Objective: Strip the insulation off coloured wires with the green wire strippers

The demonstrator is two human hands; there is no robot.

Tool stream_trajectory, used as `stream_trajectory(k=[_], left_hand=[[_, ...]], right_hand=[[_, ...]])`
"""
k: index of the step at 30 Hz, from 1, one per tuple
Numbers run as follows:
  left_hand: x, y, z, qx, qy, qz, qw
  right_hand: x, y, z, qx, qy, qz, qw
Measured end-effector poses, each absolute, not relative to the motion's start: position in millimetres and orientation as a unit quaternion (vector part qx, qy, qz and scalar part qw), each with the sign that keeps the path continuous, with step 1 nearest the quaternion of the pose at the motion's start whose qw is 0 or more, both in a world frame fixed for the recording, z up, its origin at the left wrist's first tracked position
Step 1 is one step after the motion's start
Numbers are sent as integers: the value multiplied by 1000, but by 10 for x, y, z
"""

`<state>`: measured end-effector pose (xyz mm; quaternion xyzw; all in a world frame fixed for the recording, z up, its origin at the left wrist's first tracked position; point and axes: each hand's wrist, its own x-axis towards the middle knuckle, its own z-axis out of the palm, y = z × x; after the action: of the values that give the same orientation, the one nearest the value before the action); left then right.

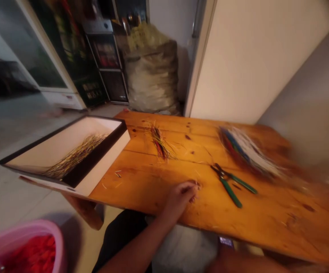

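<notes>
My left hand [185, 191] rests just above the wooden table, thumb and fingers pinched together. What lies between the fingertips is too small and blurred to make out. To its right lie wire strippers [229, 182] with green handles, their jaws pointing away from me. A loose bunch of thin coloured wires [160, 144] lies further back on the table. At the bottom edge a blurred stretch of bare skin shows, perhaps my right forearm; my right hand itself is not visible.
An open box [104, 168] holding many thin wires stands at the table's [141, 182] left. A blurred bundle of white, blue and red strands [246, 151] lies at the right. Small cut pieces [118, 174] are scattered. A pink basin [59, 242] sits lower left; a large sack [153, 76] stands behind.
</notes>
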<state>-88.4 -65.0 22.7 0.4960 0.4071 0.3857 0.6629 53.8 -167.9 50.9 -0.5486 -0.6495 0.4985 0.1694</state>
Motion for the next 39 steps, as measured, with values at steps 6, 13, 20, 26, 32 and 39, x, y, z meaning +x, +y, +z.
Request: stream_trajectory(k=[6, 13, 20, 26, 32, 39], left_hand=[[-938, -562, 222, 551, 414, 416, 594], [-968, -524, 245, 602, 409, 417, 544], [-1051, -485, 281, 615, 387, 448, 521], [-1152, -410, 333, 591, 372, 493, 518], [-1266, -363, 338, 610, 371, 485, 505], [-1357, -373, 397, 606, 366, 428, 562]], right_hand=[[514, -891, 765, -577, -457, 423, 529], [212, -646, 527, -516, -385, 493, 586], [184, -660, 555, -500, -389, 492, 597], [191, -657, 625, -461, -458, 551, 524], [162, -679, 656, -482, -505, 542, 467], [185, -722, 561, -446, -463, 611, 462]])
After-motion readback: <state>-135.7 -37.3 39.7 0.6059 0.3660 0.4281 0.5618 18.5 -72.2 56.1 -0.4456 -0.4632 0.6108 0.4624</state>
